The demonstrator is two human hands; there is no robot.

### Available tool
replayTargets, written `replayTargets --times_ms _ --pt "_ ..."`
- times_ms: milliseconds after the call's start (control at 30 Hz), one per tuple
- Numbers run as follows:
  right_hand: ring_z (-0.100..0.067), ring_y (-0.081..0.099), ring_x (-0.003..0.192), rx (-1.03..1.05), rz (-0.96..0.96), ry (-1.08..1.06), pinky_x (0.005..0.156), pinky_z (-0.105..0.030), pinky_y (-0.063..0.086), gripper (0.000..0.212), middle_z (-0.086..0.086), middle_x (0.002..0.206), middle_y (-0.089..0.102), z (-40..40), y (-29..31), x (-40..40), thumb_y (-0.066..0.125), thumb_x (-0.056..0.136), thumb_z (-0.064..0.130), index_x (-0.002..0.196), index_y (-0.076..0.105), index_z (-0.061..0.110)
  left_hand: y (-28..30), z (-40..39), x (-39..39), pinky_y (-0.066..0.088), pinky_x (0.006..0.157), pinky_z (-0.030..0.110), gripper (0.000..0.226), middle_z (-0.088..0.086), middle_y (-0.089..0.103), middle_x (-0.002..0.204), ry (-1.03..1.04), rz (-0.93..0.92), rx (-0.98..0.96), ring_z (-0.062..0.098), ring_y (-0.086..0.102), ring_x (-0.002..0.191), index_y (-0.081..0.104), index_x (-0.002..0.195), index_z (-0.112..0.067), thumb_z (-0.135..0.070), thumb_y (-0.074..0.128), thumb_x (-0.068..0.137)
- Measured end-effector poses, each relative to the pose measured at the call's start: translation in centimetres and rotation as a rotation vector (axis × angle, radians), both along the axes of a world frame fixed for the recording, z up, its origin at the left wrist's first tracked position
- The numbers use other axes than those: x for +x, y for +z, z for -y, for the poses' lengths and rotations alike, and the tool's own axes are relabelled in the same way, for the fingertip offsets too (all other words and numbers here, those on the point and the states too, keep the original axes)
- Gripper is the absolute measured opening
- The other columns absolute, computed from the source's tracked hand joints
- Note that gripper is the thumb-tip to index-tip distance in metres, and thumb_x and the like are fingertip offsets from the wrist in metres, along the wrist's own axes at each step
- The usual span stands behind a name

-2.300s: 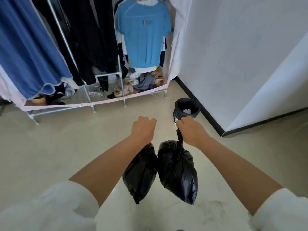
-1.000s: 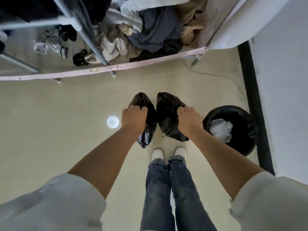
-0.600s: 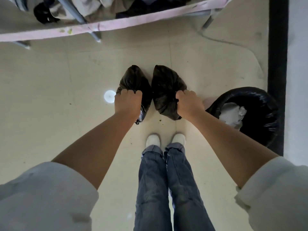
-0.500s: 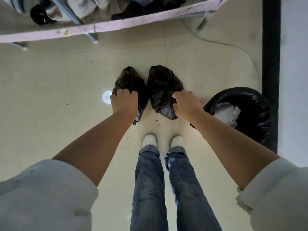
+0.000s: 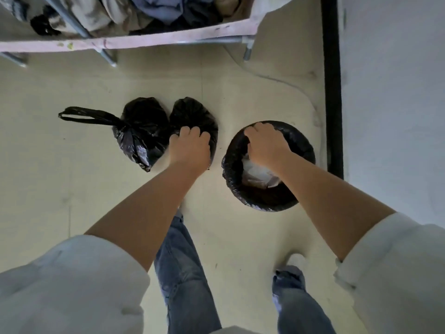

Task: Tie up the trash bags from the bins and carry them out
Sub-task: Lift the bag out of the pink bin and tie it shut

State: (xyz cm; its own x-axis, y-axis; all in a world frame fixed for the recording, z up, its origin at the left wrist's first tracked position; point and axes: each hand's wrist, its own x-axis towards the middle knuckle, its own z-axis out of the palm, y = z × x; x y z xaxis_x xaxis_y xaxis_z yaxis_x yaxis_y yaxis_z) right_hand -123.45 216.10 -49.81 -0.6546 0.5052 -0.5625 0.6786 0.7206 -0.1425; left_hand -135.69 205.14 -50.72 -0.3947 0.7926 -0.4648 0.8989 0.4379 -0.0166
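Two tied black bags on the floor, a lined bin beside them.

Above, a clothes rack [image 5: 125, 41] holds heaped garments. The left trash bag [image 5: 138, 133] lies with its knotted handle loop stretched leftward. The second trash bag [image 5: 192, 114] touches it; the left hand [image 5: 190, 147] rests on it, fingers curled over its top. The right hand [image 5: 267, 143] grips the bin liner [image 5: 301, 141] at the rim of the bin, crumpled paper [image 5: 255, 172] inside, near the wall's black baseboard [image 5: 332, 92].
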Motion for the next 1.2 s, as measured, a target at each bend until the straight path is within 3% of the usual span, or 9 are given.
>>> replayTargets --times_ms 300,467,700,733,800,900,1033,1200 --pt "-0.031 0.046 0.113 0.053 -0.060 0.180 0.085 -0.040 0.043 0.034 -0.014 0.121 0.051 0.8 1.0 17.1 0.042 0.091 0.021 0.122 0.043 0.008 0.6 2.2 17.8 0.040 0.087 0.037 0.031 0.002 0.049 0.129 0.213 0.071 -0.001 0.027 0.040 0.121 0.049 0.121 -0.018 -0.026 0.034 0.095" --pt "-0.028 0.045 0.116 0.041 -0.037 0.215 0.089 -0.038 0.041 0.043 -0.009 0.123 0.053 1.9 -4.4 21.5 0.044 0.091 0.035 0.127 0.045 0.012 -3.5 3.6 21.0 0.039 0.089 0.037 0.032 0.002 0.046 0.132 0.173 0.101 -0.025 0.026 0.039 0.122 0.046 0.124 -0.019 -0.025 0.035 0.094" --pt "-0.022 0.038 0.128 -0.040 -0.098 0.392 0.105 -0.035 0.029 0.054 -0.006 0.135 0.047 4.4 -15.0 21.0 0.049 0.087 0.043 0.131 0.044 0.013 -13.1 6.5 20.7 0.027 0.107 0.037 0.042 -0.001 0.041 0.143 0.029 0.151 0.096 0.021 0.029 0.135 0.044 0.132 -0.020 -0.035 0.041 0.093" --pt "-0.021 0.038 0.127 -0.047 -0.146 0.387 0.105 -0.033 0.029 0.053 -0.007 0.135 0.047 4.5 -16.4 20.9 0.051 0.086 0.041 0.130 0.046 0.012 -14.3 6.8 20.5 0.029 0.106 0.039 0.041 0.000 0.047 0.139 -0.021 0.150 0.173 0.021 0.035 0.133 0.050 0.129 -0.018 -0.035 0.045 0.091" --pt "-0.021 0.041 0.124 -0.083 -0.274 0.314 0.102 -0.031 0.032 0.046 -0.008 0.131 0.050 4.6 -18.7 20.8 0.055 0.086 0.034 0.125 0.053 0.010 -16.4 7.1 19.9 0.041 0.096 0.041 0.031 0.006 0.069 0.111 -0.135 0.118 0.450 0.026 0.060 0.111 0.068 0.105 -0.012 -0.030 0.059 0.081" --pt "-0.022 0.054 0.106 -0.169 -0.406 0.213 0.087 -0.027 0.038 0.035 -0.010 0.111 0.062 4.3 -20.7 20.6 0.062 0.082 0.027 0.113 0.063 0.009 -20.0 7.2 18.6 0.047 0.081 0.031 0.027 0.007 0.073 0.079 -0.251 0.097 0.709 0.025 0.069 0.080 0.073 0.081 -0.007 -0.031 0.060 0.077" --pt "-0.020 0.059 0.087 -0.191 -0.562 0.186 0.078 -0.025 0.040 0.026 -0.011 0.091 0.068 3.9 -21.8 20.8 0.070 0.076 0.021 0.098 0.071 0.006 -23.1 6.6 18.1 0.032 0.079 0.030 0.032 0.005 0.070 0.069 -0.273 0.080 0.798 0.024 0.067 0.071 0.072 0.075 -0.008 -0.030 0.050 0.080" --pt "-0.010 0.051 0.074 -0.107 -0.675 0.195 0.068 -0.017 0.036 0.018 -0.012 0.080 0.069 4.3 -22.2 20.7 0.064 0.082 0.016 0.084 0.072 0.000 -24.6 6.1 18.8 0.027 0.080 0.030 0.036 0.006 0.067 0.065 -0.220 0.130 0.921 0.025 0.064 0.068 0.070 0.073 -0.005 -0.027 0.043 0.082"
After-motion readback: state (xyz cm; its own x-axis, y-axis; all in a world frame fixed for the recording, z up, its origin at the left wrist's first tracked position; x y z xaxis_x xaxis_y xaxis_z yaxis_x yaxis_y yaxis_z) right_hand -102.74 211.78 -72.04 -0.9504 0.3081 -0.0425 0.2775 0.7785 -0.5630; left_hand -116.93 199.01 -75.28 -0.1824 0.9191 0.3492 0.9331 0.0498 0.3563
